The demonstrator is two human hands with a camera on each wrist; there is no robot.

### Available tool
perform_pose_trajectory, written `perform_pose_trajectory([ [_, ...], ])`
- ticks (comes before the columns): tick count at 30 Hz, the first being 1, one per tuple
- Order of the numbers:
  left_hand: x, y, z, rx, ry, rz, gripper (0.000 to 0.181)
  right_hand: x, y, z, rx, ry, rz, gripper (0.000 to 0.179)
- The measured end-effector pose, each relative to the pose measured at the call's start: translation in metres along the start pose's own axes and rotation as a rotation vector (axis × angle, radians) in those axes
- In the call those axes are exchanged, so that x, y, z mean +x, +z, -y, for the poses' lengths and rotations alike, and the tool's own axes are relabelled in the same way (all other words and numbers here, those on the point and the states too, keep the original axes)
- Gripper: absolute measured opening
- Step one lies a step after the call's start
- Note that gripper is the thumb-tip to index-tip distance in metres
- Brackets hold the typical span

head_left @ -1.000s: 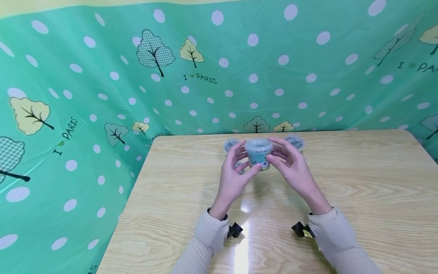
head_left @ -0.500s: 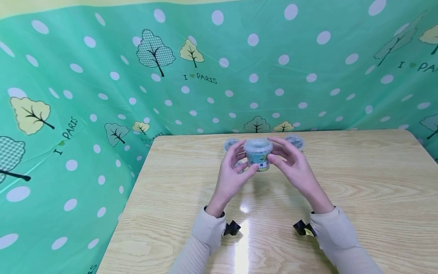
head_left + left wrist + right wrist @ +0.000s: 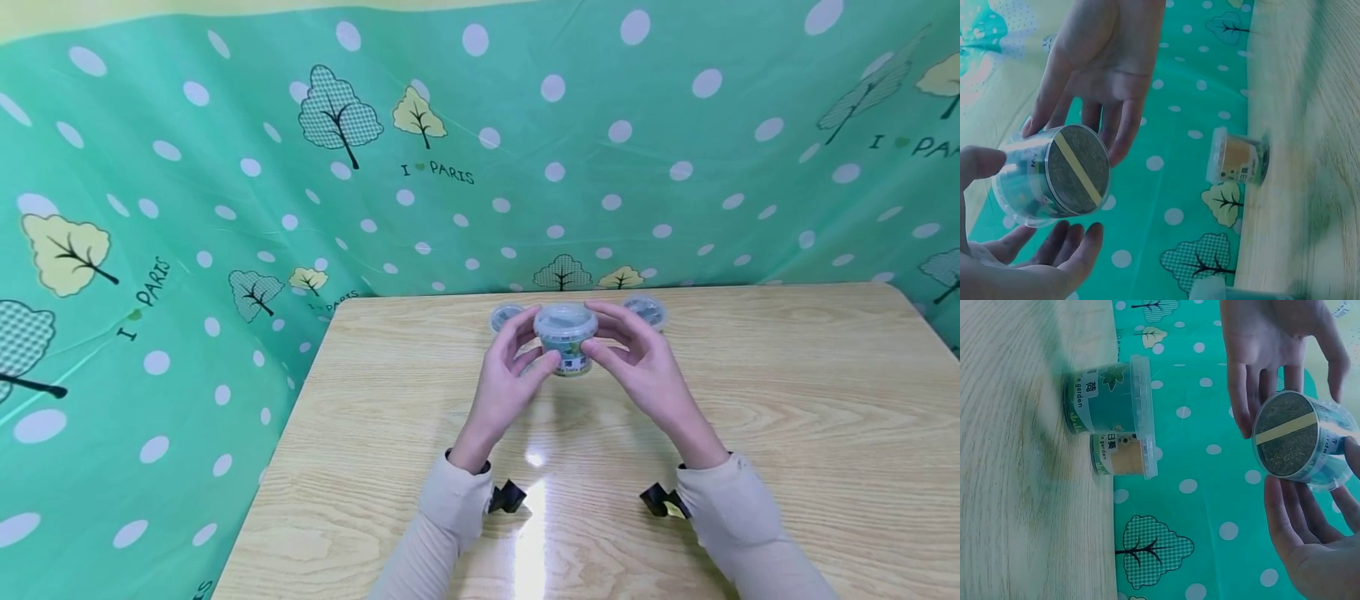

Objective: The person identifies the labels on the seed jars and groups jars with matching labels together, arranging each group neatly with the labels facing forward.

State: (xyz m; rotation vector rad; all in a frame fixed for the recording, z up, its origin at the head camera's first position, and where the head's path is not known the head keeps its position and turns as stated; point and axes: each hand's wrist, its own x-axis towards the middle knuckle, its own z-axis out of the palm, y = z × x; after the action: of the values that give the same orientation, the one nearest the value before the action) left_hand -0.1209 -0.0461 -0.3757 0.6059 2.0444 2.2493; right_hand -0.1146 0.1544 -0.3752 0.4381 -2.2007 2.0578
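A clear lidded plastic tub (image 3: 566, 332) with a teal printed label is held above the table between both hands. My left hand (image 3: 501, 375) holds its left side, thumb at the front. On the opposite side my right hand (image 3: 641, 358) grips it, thumb against the label and fingers reaching around behind. In the left wrist view the tub's underside (image 3: 1079, 169) shows dark, soil-like contents with a pale yellow strip across. The right wrist view shows the same tub (image 3: 1291, 437), tilted toward that camera.
On the wooden table (image 3: 787, 400) stand more lidded tubs: one back left (image 3: 505, 317), one back right (image 3: 648, 312). In the right wrist view, a teal-labelled tub (image 3: 1107, 400) appears beside an orange one (image 3: 1125, 455). A green dotted cloth (image 3: 450, 208) hangs behind.
The tub has turned a little between my hands, its label print shifting left and more lettering coming into view. My left thumb has moved slightly left. The other visible tubs stay put.
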Motion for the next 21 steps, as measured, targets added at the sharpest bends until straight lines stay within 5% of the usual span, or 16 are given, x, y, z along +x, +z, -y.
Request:
perform_pose_trajectory([
  [21, 0.0032, 0.0062, 0.0038, -0.031, -0.016, -0.054, 0.049, -0.003, -0.0031, -0.0025, -0.024, 0.023, 0.012, 0.053],
])
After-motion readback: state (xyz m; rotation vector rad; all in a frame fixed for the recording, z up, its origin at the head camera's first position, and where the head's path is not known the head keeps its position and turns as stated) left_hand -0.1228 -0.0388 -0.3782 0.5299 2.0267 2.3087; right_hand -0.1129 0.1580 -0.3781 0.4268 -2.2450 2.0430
